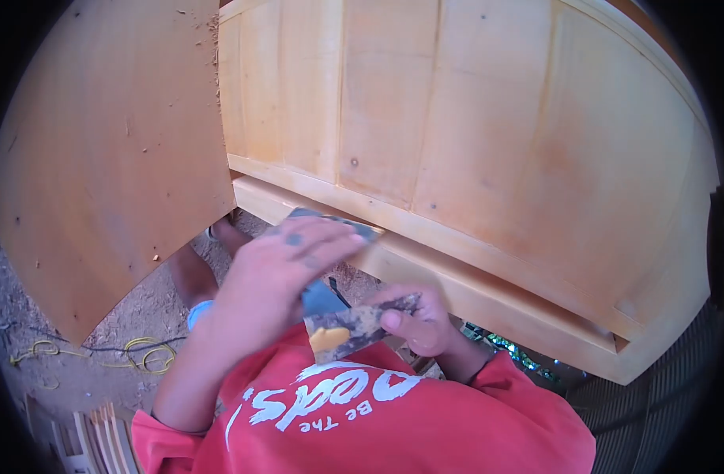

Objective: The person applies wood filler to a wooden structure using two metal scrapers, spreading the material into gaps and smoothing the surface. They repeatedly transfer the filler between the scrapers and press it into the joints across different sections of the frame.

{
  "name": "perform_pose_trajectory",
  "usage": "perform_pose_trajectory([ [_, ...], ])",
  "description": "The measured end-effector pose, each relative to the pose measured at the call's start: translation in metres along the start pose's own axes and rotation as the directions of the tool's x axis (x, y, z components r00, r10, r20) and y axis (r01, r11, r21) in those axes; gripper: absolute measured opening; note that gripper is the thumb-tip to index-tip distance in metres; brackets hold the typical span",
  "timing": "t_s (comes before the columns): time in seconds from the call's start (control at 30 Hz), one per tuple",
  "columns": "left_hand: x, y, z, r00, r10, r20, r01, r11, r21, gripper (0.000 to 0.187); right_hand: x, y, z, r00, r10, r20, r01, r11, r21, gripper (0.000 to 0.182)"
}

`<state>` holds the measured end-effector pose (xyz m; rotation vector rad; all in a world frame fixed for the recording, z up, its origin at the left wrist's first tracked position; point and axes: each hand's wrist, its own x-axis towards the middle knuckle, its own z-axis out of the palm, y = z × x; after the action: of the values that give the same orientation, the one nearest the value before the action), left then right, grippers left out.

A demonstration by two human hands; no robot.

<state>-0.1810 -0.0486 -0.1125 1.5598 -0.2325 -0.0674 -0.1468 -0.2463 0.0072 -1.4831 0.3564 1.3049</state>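
Note:
My left hand (287, 257), slightly blurred, is closed on a dark, flat scraper blade (362, 228). Its fingers lie across the blade, which is against the pale wooden rail (425, 265) at the panel's lower edge. My right hand (421, 320) grips a stained, flat putty plate (366, 325) between thumb and fingers, just in front of my red shirt. A lump of yellow putty (329, 339) sits on the end of the plate nearer my left arm. Part of the left fingers' grip underneath is hidden.
A large paneled wooden piece (488, 118) fills the upper right. On the left stands a flat wooden board (113, 150) with shavings along its edge. Yellow cord (148, 355) lies on the ground, near wood strips (109, 438). A bare leg (192, 272) shows under the board.

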Motion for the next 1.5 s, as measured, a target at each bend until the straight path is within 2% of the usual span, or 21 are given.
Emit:
perform_pose_trajectory([
  [0.07,-0.022,-0.003,-0.013,0.95,-0.294,-0.108,0.262,0.935,-0.239,0.044,-0.001,0.0,0.004,0.998,-0.02,-0.066,0.02,1.0,0.01,0.029],
  [0.1,-0.033,-0.009,-0.018,0.867,-0.441,-0.231,0.33,0.857,-0.396,0.042,0.002,0.0,0.005,0.995,-0.035,-0.089,0.037,0.999,0.016,0.029],
  [0.13,-0.043,-0.01,-0.024,0.741,-0.59,-0.32,0.363,0.753,-0.549,0.04,0.005,0.0,0.005,0.995,-0.045,-0.085,0.047,0.999,0.019,0.028],
  [0.17,-0.052,-0.007,-0.029,0.645,-0.7,-0.307,0.276,0.588,-0.76,0.037,0.006,0.003,0.004,0.996,-0.05,-0.08,0.052,0.998,0.028,0.028],
  [0.27,-0.079,-0.01,-0.034,0.557,-0.809,-0.186,0.097,0.286,-0.953,0.035,0.018,0.005,0.012,0.986,-0.072,-0.154,0.079,0.996,0.045,0.026],
  [0.4,-0.09,-0.001,-0.038,0.523,-0.838,-0.154,-0.021,0.168,-0.986,0.038,0.045,-0.004,0.044,0.95,-0.101,-0.296,0.153,0.975,0.158,0.028],
  [0.47,-0.094,0.004,-0.039,0.543,-0.818,-0.188,-0.03,0.205,-0.978,0.04,0.057,-0.005,0.052,0.939,-0.122,-0.321,0.188,0.965,0.183,0.031],
  [0.5,-0.094,0.01,-0.04,0.541,-0.806,-0.241,-0.013,0.278,-0.96,0.042,0.065,-0.006,0.058,0.943,-0.153,-0.295,0.229,0.943,0.243,0.028],
  [0.57,-0.096,0.021,-0.038,0.549,-0.763,-0.34,0.047,0.435,-0.899,0.046,0.079,-0.006,0.069,0.927,-0.137,-0.349,0.242,0.93,0.277,0.027],
  [0.6,-0.097,0.03,-0.04,0.587,-0.697,-0.413,0.16,0.6,-0.784,0.041,0.086,-0.006,0.074,0.916,-0.132,-0.378,0.254,0.922,0.292,0.027],
  [0.63,-0.095,0.033,-0.044,0.691,-0.527,-0.495,0.205,0.799,-0.565,0.042,0.093,-0.008,0.081,0.904,-0.126,-0.408,0.269,0.91,0.316,0.026],
  [0.67,-0.094,0.036,-0.047,0.79,-0.338,-0.511,0.209,0.933,-0.294,0.045,0.097,-0.011,0.084,0.915,-0.14,-0.379,0.273,0.905,0.325,0.026],
  [0.7,-0.092,0.039,-0.045,0.809,-0.275,-0.519,0.17,0.956,-0.24,0.056,0.1,-0.014,0.086,0.925,-0.155,-0.348,0.277,0.9,0.336,0.026],
  [0.83,-0.09,0.034,-0.042,0.832,-0.148,-0.534,0.167,0.986,-0.014,0.064,0.109,-0.024,0.093,0.937,-0.201,-0.284,0.294,0.894,0.338,0.026],
  [0.93,-0.091,0.032,-0.048,0.865,-0.193,-0.463,0.215,0.977,-0.005,0.065,0.107,-0.029,0.091,0.939,-0.205,-0.277,0.301,0.88,0.368,0.026],
  [1.0,-0.095,0.03,-0.061,0.891,-0.22,-0.396,0.278,0.956,0.095,0.063,0.105,-0.037,0.093,0.933,-0.197,-0.301,0.309,0.867,0.391,0.026],
  [1.07,-0.095,0.033,-0.082,0.899,-0.269,-0.347,0.351,0.915,0.201,0.061,0.104,-0.045,0.096,0.915,-0.243,-0.323,0.343,0.888,0.305,0.025],
  [1.1,-0.092,0.036,-0.095,0.909,-0.222,-0.354,0.332,0.898,0.289,0.056,0.105,-0.041,0.088,0.902,-0.285,-0.325,0.37,0.899,0.237,0.025],
  [1.23,-0.061,0.069,-0.134,0.98,-0.183,-0.077,0.195,0.819,0.54,0.043,0.106,-0.042,0.085,0.861,-0.379,-0.338,0.424,0.903,0.069,0.023],
  [1.4,-0.04,0.067,-0.136,0.967,-0.252,0.041,0.183,0.798,0.575,0.046,0.11,-0.051,0.094,0.825,-0.381,-0.418,0.396,0.917,-0.055,0.019],
  [1.5,-0.041,0.062,-0.135,0.955,-0.282,0.098,0.205,0.857,0.472,0.047,0.113,-0.048,0.084,0.823,-0.372,-0.429,0.384,0.921,-0.064,0.02],
])
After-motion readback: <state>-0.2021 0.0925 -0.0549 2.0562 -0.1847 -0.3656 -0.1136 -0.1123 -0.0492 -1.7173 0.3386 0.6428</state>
